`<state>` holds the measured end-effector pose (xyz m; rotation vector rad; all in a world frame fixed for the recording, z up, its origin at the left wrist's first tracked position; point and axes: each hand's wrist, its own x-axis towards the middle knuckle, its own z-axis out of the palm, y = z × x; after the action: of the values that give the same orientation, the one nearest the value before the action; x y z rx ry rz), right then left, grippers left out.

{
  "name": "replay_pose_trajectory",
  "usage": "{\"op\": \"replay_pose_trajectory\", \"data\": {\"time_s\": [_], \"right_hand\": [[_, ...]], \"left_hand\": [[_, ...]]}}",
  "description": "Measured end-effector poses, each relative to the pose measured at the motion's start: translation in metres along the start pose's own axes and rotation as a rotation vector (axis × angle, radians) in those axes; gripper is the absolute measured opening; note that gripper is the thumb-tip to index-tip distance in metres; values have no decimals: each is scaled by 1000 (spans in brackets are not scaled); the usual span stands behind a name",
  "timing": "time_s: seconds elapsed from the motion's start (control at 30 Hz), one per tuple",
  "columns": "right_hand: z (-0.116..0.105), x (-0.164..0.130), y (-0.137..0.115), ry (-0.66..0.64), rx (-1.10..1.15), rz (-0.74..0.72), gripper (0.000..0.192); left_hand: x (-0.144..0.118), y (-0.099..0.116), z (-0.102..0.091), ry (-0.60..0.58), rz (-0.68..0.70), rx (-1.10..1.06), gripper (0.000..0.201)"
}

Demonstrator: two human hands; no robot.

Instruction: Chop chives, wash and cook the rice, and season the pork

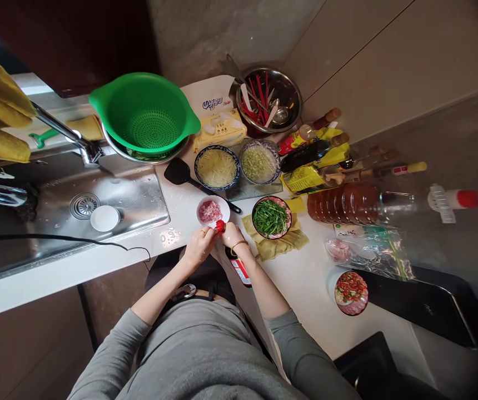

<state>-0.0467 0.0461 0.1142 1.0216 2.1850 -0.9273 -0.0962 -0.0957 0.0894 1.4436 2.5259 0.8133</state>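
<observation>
My left hand (199, 245) is closed, its fingertips at the red cap (220, 225) of a sauce bottle (240, 270). Wrapped round the upper part of that bottle is my right hand (232, 235), with a bangle at the wrist. The bottle's dark body and red-and-white label show below the right wrist; its neck is hidden by the hands. Just beyond the cap sits a small white bowl (213, 210) with pink raw meat (209, 211) inside. A black spatula (184, 175) lies behind this bowl. To the right, chopped greens fill a bowl (271, 218) on a yellowish cloth (278, 248).
A steel sink (139, 194) is at left, with a green colander (147, 114) beyond it. Two patterned bowls (217, 168) hold pale cut food. Several bottles, including a large plastic bottle (347, 204), stand at right, near a bowl of chopped chillies (350, 293). A utensil basin (291, 91) stands behind.
</observation>
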Motion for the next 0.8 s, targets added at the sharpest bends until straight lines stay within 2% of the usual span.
{"op": "replay_pose_trajectory", "data": {"time_s": [0.3,0.43,0.53,0.6,0.73,0.8], "right_hand": [[-5,4,-1,29,116,-72,16],[-5,-3,1,152,203,-144,13],[-4,-14,2,285,290,-218,16],[-5,-21,2,360,337,-256,17],[-15,-30,0,453,400,-300,15],[-26,-33,0,500,423,-314,16]], "left_hand": [[5,2,-5,31,-51,-58,24],[19,10,-19,133,-78,-284,21],[41,13,-32,167,-166,-476,23],[58,14,-40,73,-238,-611,31],[89,21,-52,-294,-318,-882,41],[106,31,-57,-392,-312,-930,44]]}}
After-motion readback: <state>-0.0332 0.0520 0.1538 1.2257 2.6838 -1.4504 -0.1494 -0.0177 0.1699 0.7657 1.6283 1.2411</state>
